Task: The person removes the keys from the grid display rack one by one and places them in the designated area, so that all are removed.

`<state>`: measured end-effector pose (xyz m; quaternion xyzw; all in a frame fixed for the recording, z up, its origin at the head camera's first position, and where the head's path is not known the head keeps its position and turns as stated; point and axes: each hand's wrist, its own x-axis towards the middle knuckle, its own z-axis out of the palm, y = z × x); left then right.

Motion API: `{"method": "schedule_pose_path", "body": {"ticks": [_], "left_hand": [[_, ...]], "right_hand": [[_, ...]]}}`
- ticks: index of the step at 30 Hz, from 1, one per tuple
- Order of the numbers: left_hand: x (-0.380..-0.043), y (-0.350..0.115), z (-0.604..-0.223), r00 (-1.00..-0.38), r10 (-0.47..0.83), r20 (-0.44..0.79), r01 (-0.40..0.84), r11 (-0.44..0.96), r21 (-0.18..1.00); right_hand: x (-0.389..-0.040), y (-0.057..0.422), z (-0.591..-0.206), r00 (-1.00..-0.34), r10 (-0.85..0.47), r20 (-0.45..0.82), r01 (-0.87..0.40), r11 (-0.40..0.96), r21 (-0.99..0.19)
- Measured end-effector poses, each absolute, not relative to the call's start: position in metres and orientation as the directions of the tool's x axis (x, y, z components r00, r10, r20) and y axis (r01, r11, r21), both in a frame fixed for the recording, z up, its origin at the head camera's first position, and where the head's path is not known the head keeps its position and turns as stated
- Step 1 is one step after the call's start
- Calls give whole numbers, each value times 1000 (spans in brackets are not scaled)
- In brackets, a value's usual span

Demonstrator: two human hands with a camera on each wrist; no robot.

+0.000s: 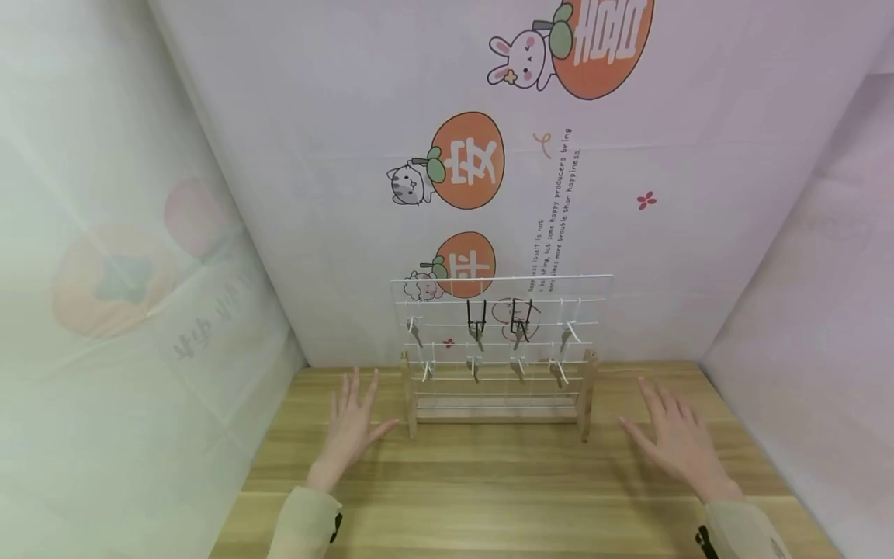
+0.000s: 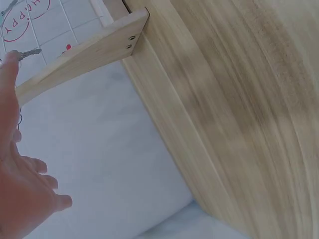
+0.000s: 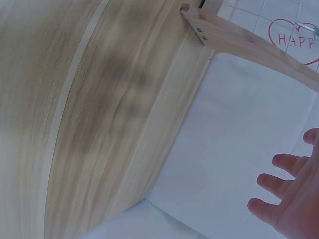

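A white wire grid rack [image 1: 503,394] on wooden feet stands at the back of the table, with several hooks along two rows. Keys [image 1: 519,335] hang from the hooks; two upper hooks [image 1: 476,310] are black, the others white. To the left of the rack, my left hand [image 1: 351,425] has its fingers spread, holding nothing. My right hand [image 1: 676,441] is on the rack's right side, fingers spread and also holding nothing. In the left wrist view, one key [image 2: 29,53] shows beside the thumb. The right wrist view shows the rack's wooden foot [image 3: 249,42] beyond the fingers.
The wood-grain table [image 1: 503,497] meets a printed white cloth [image 1: 335,194] behind the rack. More cloth hangs as a left wall [image 1: 126,404] and a right wall [image 1: 824,326], close to the table's sides.
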<state>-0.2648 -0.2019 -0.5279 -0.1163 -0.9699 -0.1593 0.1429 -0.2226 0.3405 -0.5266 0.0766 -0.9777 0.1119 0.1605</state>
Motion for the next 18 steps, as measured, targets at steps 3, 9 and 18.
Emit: {"method": "schedule_pose_path", "body": {"ticks": [3, 9, 18], "left_hand": [[-264, -200, -530, -930, 175, 323, 287, 896, 340], [-262, -197, -533, -904, 182, 387, 354, 826, 439], [-265, -195, -540, -878, 201, 435, 408, 789, 459]], "right_hand": [[-221, 336, -525, -928, -120, 353, -207, 953, -219], [-217, 325, -520, -925, -108, 364, -231, 921, -313], [-211, 300, -506, -909, -69, 411, -267, 854, -447]]}}
